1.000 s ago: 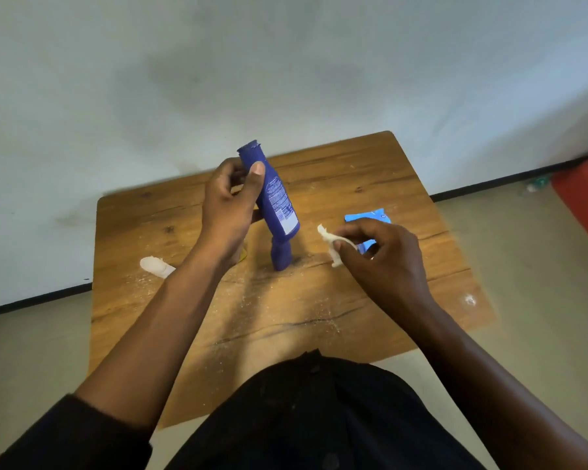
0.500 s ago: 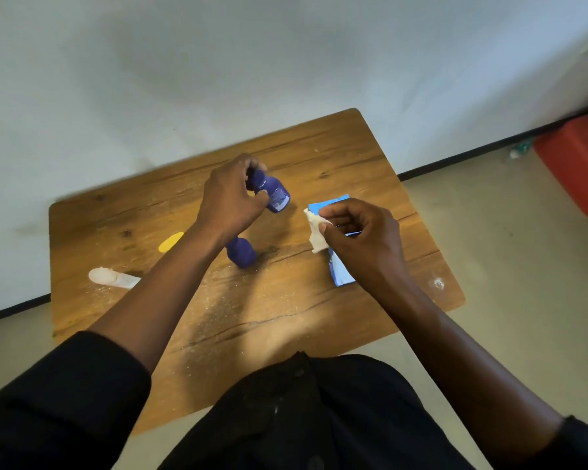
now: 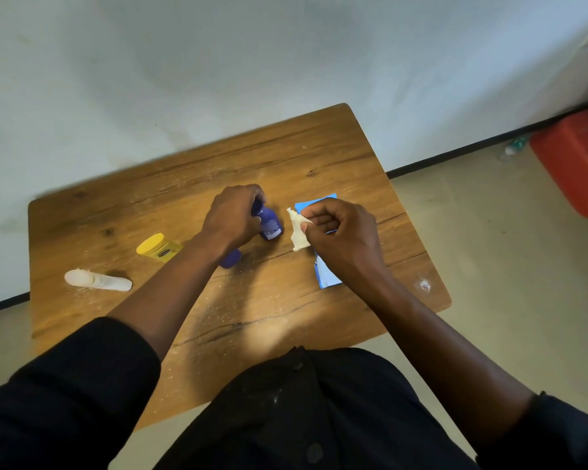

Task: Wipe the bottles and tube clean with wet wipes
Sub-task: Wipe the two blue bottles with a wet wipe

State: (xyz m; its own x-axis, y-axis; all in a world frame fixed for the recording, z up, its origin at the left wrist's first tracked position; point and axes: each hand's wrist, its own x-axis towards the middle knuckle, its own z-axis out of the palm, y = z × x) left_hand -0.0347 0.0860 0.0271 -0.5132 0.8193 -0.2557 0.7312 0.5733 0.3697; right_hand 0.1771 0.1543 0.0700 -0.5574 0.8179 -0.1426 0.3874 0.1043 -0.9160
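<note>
The left hand (image 3: 233, 220) curls round a blue tube (image 3: 268, 222) at the middle of the wooden table (image 3: 170, 184), its fingers wrapped over the upper part so that only the labelled body and the cap end (image 3: 231, 258) show beneath the wrist. The right hand (image 3: 345, 237) sits just beside it, thumb and fingers pinching a crumpled wet wipe (image 3: 298, 230) — the wipe hangs close to the tube, though contact cannot be judged. Under that hand lies a blue wipes packet (image 3: 326, 279). Left of the tube rest a yellow bottle (image 3: 158, 251) on its side and, nearer the table edge, a white bottle (image 3: 97, 282) lying flat.
</note>
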